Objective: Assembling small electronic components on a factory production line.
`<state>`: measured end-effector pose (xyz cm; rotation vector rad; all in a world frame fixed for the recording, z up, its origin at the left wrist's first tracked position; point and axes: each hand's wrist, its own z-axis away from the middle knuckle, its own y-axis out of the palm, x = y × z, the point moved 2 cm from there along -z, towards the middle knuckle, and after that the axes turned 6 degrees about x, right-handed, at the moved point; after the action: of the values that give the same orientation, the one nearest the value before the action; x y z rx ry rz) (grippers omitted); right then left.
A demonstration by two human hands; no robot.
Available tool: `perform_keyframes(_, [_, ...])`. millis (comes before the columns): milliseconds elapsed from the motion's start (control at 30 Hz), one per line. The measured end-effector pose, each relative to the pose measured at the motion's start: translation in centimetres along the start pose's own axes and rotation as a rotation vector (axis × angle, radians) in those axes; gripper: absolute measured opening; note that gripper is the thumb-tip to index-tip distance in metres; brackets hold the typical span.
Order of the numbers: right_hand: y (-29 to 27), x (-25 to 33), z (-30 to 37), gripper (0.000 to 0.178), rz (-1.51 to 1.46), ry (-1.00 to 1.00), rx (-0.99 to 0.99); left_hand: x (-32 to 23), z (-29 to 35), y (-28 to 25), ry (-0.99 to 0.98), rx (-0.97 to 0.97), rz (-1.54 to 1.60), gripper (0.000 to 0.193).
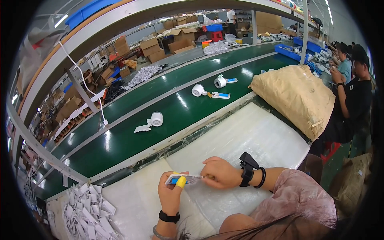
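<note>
My left hand (170, 197) grips a flat white plastic housing with a blue insert (174, 181), its yellow-wrapped thumb pressed over the front. The housing's narrow end points right, toward my right hand (221, 173). There my right fingers are pinched together at the narrow tip; what they hold is too small to name. Both hands are above the pale, plastic-covered tabletop (244, 132). Beside my left arm lies a heap of white plastic housings (89, 212).
Beyond the table runs a green conveyor belt (132, 140) carrying several white round-headed units (157, 119). A large brown paper sack (296, 96) rests at the table's right end. Co-workers (356, 88) sit farther right. A white cable (82, 76) hangs from the overhead shelf (120, 20).
</note>
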<state>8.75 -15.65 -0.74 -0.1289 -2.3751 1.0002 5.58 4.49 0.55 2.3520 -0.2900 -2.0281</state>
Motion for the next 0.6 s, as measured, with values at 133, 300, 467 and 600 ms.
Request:
perform_keyframes(133, [-0.9,-0.1,-0.3,0.013,0.052,0.077,-0.128,1.5,0.0,-0.9,-0.115,0.156,-0.107,0.03])
perform_keyframes(300, [-0.5,-0.3,-0.2,0.011,0.037,0.032,-0.204,0.0,0.6,0.8,-0.483,0.414,-0.036,0.04])
perform_keyframes(467, [-0.7,0.6,-0.2,0.01,0.079,-0.069,-0.147,-0.8,1.0,1.3,-0.615,0.558,0.254,0.046])
perform_keyframes(600, [-0.4,0.7,-0.1,0.011,0.06,-0.043,-0.154,0.5,1.0,0.5,-0.609,0.535,0.168,0.043])
